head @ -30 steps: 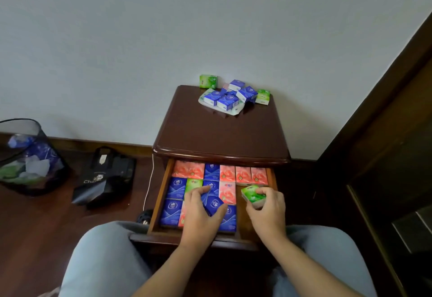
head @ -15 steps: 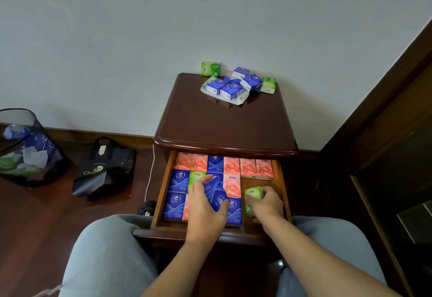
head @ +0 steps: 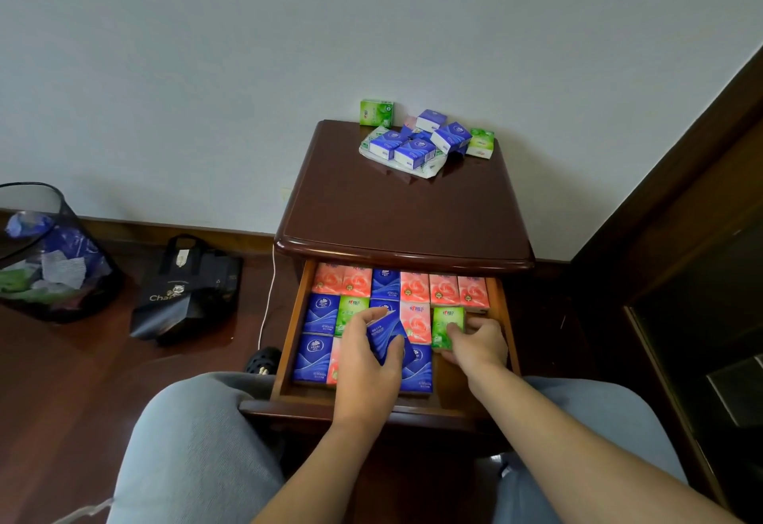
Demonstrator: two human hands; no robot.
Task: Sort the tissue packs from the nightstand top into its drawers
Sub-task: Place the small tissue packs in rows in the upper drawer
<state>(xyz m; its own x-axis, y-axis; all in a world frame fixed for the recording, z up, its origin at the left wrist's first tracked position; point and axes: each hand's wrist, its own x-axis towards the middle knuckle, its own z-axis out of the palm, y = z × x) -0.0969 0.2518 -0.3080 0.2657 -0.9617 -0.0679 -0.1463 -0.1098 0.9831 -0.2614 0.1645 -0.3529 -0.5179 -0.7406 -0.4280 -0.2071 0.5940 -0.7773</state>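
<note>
Drawer: we see it open at lower centre, mostly filled with pink, blue and green packs.
Left hand: we grip a tilted blue pack.
Right hand: we press a green pack into place.
Left to do: a pile of packs remains on the nightstand top, upper centre.

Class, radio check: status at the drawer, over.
Left hand holds blue pack. Right hand seats green pack in drawer. More packs on top.
</note>
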